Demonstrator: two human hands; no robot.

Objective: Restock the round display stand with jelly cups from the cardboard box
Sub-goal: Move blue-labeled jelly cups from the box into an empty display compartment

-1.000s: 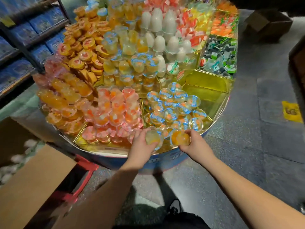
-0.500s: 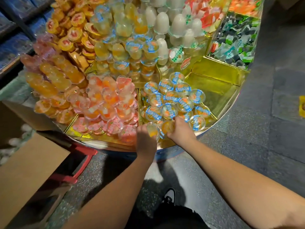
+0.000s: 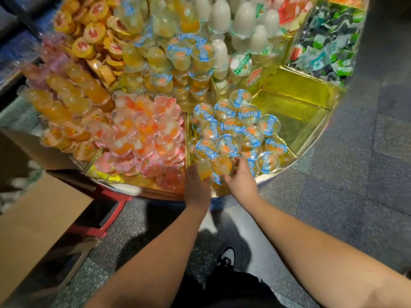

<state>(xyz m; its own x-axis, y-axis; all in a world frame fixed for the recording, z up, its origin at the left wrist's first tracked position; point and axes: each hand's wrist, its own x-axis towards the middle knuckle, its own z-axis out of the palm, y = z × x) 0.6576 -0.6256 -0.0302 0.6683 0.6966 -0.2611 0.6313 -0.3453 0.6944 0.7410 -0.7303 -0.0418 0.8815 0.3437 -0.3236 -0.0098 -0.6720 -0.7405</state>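
Head view: both hands, left (image 3: pixel 196 185) and right (image 3: pixel 241 177), each grip a jelly cup (image 3: pixel 204 168).

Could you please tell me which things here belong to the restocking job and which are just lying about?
Job:
left hand
right hand
jelly cups with blue lids
cardboard box
round display stand

Lying about:
green-wrapped sweets
white egg-shaped jellies
red stool

Dark speckled stone-tile floor (image 3: pixel 367 196); blue-stocked shelving (image 3: pixel 13 63) far left.
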